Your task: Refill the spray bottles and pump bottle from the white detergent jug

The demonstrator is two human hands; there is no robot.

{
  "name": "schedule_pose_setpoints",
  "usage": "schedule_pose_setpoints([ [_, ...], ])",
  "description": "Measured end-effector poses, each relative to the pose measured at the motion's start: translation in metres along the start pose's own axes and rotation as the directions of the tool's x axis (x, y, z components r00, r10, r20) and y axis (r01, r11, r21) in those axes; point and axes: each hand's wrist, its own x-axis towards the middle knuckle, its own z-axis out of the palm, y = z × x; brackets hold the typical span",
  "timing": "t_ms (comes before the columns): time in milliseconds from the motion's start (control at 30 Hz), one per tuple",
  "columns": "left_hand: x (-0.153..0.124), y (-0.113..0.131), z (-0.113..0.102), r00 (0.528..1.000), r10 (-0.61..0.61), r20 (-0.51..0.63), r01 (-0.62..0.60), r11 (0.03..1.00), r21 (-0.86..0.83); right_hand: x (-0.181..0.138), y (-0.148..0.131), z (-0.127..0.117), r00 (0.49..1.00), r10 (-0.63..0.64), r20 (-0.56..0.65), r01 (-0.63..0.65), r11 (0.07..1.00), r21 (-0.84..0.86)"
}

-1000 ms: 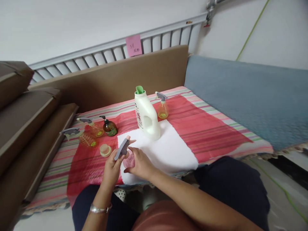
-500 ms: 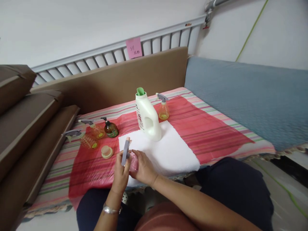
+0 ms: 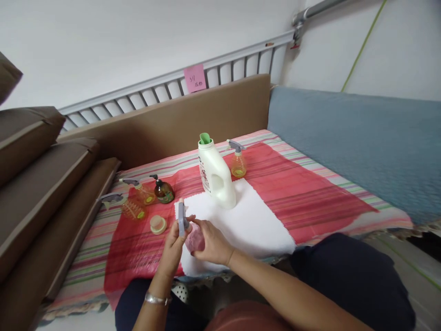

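A pink spray bottle (image 3: 195, 239) with a grey trigger head (image 3: 181, 219) is held in front of me, over the near edge of the white cloth (image 3: 255, 225). My left hand (image 3: 175, 241) is closed around the trigger head and neck. Wrapped about the pink body from the right is my right hand (image 3: 212, 241). Beyond them, on the cloth, stands a large white jug (image 3: 220, 184) with its mouth uncapped and a green piece (image 3: 205, 138) in it. A pale round cap (image 3: 158, 224) lies left of my hands.
Yellow spray bottles (image 3: 132, 209) and a brown pump bottle (image 3: 164, 191) stand at the left; another yellow spray bottle (image 3: 238, 165) is behind the jug. Brown cushions (image 3: 44, 184) are stacked at left. A brown board (image 3: 172, 119) and blue padding (image 3: 344, 138) border the back and right.
The whole view has shifted slightly, with things appearing lower and to the right. Both hands keep hold of the pink spray bottle, and more of its body shows between them.
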Motion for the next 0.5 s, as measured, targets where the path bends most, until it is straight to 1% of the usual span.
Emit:
schedule_pose_setpoints([
  [67, 0.000, -0.001, 0.000, 0.999, 0.006, 0.031, -0.006, 1.000, -0.006, 0.000, 0.006, 0.002, 1.000, 0.021, 0.016, -0.021, 1.000, -0.009],
  [133, 0.000, -0.001, 0.002, 0.999, 0.007, 0.034, -0.007, 1.000, -0.007, -0.003, 0.011, 0.004, 0.999, 0.050, 0.021, -0.050, 0.999, -0.019],
  [300, -0.006, 0.001, 0.008, 0.999, 0.002, -0.037, 0.000, 0.999, 0.052, -0.013, 0.016, 0.009, 0.993, 0.120, -0.004, -0.120, 0.992, -0.043],
  [400, -0.010, -0.001, 0.008, 0.996, 0.033, -0.078, -0.028, 0.998, 0.058, -0.014, 0.013, 0.007, 0.995, 0.095, -0.007, -0.095, 0.995, -0.039],
  [500, -0.012, 0.000, 0.005, 0.992, 0.001, -0.124, -0.007, 0.999, -0.045, -0.011, 0.004, 0.000, 0.999, 0.031, -0.009, -0.031, 0.999, -0.024],
])
